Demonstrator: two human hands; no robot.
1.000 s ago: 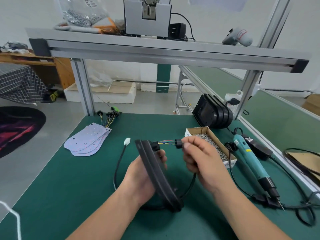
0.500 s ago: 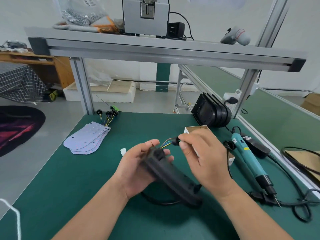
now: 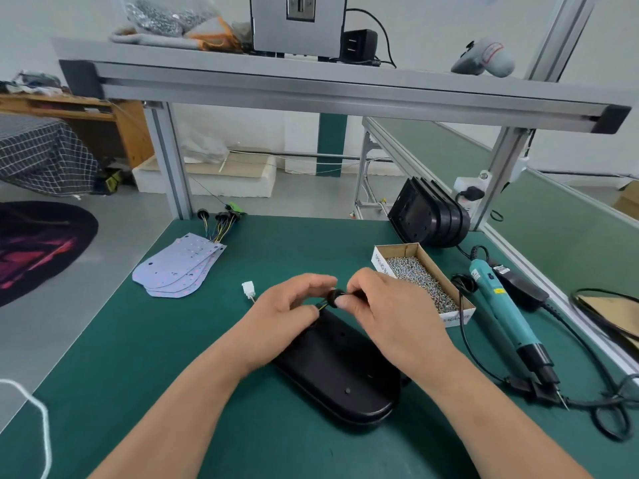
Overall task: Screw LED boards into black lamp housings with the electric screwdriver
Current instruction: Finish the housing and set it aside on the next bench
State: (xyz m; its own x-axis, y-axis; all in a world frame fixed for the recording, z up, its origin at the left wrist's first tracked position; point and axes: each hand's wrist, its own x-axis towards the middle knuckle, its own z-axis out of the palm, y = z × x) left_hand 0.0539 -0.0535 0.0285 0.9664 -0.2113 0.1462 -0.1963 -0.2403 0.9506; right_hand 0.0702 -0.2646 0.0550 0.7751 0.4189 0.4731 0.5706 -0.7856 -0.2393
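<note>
**Here, the cable plug comes before any screws**

Head view: the black housing (image 3: 332,371) lies flat on the counter (image 3: 138,375), which frees both hands. The right hand (image 3: 380,312) pinches the black plug (image 3: 333,294). The left hand (image 3: 287,316) pinches the wires (image 3: 321,307) beside it, probably to guide them. The screwdriver (image 3: 501,312) and screw box (image 3: 422,278) wait on the right, within reach. The boards (image 3: 179,267) are stacked on the left.

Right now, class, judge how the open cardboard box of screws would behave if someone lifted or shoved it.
The cardboard box probably feels heavy for its size: loose screws fill much of it. With no lid, a tilt would likely spill them. Its long flat base on the green mat suggests it would slide rather than tip.
</note>
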